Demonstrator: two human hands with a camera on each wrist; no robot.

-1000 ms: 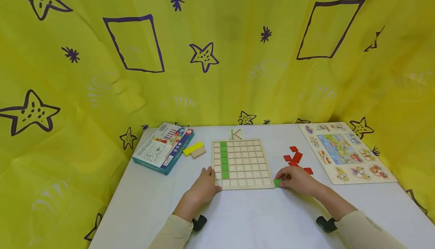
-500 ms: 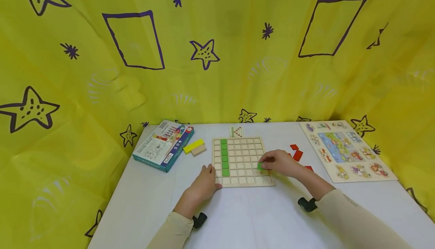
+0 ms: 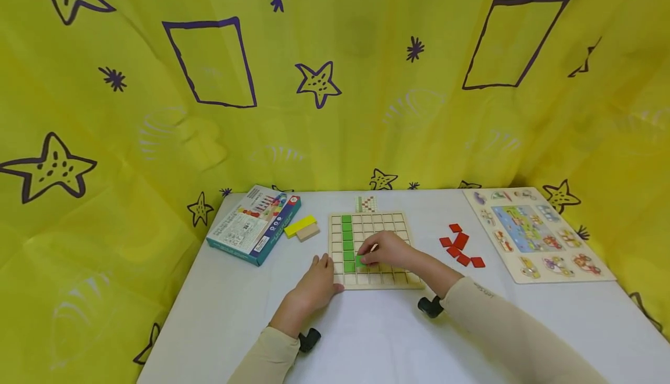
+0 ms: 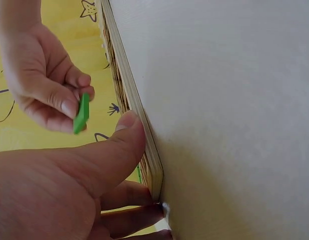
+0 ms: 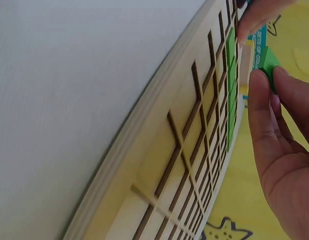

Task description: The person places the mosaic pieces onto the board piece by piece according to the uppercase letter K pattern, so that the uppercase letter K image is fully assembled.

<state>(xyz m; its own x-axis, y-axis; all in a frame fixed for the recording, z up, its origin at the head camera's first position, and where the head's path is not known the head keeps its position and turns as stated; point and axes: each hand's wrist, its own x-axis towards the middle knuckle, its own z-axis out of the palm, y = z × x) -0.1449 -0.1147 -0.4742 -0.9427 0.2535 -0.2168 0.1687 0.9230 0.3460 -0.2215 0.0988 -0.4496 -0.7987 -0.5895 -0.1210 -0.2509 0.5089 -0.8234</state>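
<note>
The green tile (image 3: pixel 360 260) is pinched in the right hand (image 3: pixel 389 250) over the wooden grid board (image 3: pixel 402 221) at frame centre, beside the green column, and should be lowered flat into its cell while the left hand (image 3: pixel 316 282) braces the board's edge.

Red tiles (image 3: pixel 460 244) right of board (image 3: pixel 374 282); box (image 3: pixel 254 226) left.

A white table (image 3: pixel 377 337) carries a wooden grid board (image 3: pixel 398 224), a small card (image 3: pixel 365 203) just behind it, a printed box (image 3: pixel 255 225), yellow and tan blocks (image 3: pixel 300 228), loose red tiles (image 3: pixel 460 245), and what looks like a picture puzzle board (image 3: pixel 534 234).
</note>
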